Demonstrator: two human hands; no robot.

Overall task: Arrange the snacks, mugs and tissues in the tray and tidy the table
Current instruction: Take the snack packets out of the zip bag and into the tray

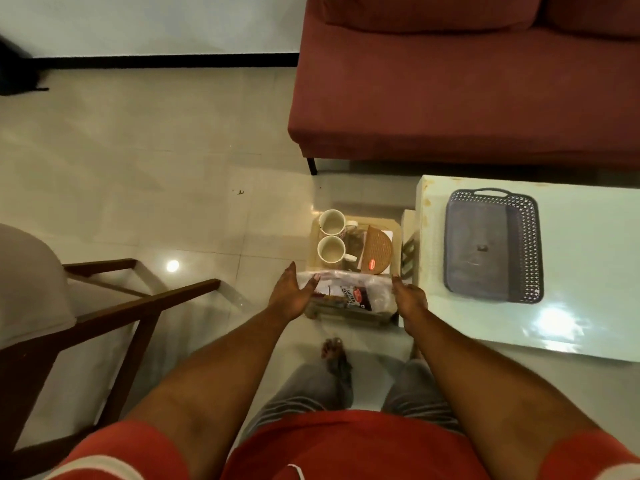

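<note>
Left hand: the left hand [289, 299] reaches down, fingers spread and palm turned inward, its fingertips at the left edge of the snack packets; whether they press on the wrapper I cannot tell.
Right hand: the right hand [408, 299] is open at the right end of the same packets, facing the left hand, gripping nothing that can be seen.
Snack packets: the clear-wrapped snack packets [349, 296] lie between the two hands, on the near end of a low stool [393, 223].
Mugs: two white mugs [331, 237] stand upright just beyond the left hand, one behind the other.
Woven lid: a brown woven round piece [377, 249] leans just beyond the right hand, beside the mugs.
Tray: the grey lattice-sided tray [493, 244] sits on the pale table [571, 306], to the right of the right hand and well apart from it.
Sofa: a red sofa [450, 98] stands far beyond both hands.
</note>
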